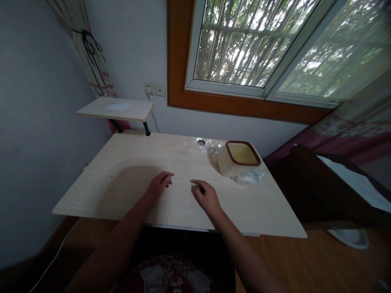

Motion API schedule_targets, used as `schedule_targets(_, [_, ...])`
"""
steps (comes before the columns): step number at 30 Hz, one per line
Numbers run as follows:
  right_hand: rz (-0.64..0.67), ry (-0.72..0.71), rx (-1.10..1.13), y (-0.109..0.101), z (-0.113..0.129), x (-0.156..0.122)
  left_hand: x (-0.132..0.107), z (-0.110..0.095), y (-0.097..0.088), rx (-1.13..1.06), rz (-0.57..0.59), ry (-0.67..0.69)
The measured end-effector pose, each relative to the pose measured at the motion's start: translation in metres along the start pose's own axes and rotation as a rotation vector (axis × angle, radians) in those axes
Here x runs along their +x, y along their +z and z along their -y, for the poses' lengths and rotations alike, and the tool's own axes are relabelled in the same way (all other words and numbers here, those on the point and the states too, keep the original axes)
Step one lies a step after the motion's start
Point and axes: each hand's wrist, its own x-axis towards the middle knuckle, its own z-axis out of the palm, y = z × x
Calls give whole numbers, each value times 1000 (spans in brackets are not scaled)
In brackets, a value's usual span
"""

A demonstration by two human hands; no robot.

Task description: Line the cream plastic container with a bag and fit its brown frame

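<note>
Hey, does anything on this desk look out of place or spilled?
One thing: crumpled clear plastic is bunched at the base of the brown-rimmed container on the desk's right side. It looks like loose wrapping, untidy on an otherwise neat surface. I see no obvious spill.

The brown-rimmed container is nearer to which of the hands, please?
Right: the right hand is front-left of the brown-rimmed container; the left hand is farther left of it.

We see pale desk (128, 152) below our fingers (200, 182) | basket (229, 165) right of them, crumpled plastic (251, 177) at its base | raised shelf (137, 109) beyond, left
</note>
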Motion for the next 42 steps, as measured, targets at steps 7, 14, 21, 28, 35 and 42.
schedule_targets(7, [20,255,765,31,33,24,-1,-18,17,-535,-15,-100])
schedule_targets(14, [47,186,1295,26,97,46,0,-70,24,-931,12,22])
schedule_targets(21, [32,193,1572,22,113,50,4,-96,25,-1300,19,62])
schedule_targets(28, [-16,244,1631,33,95,43,2,-80,34,-1427,32,10])
schedule_targets(35, [-11,228,1674,32,90,43,2,-75,36,-1447,40,4])
schedule_targets(42, [-17,237,1674,32,93,42,4,-72,36,-1418,15,3])
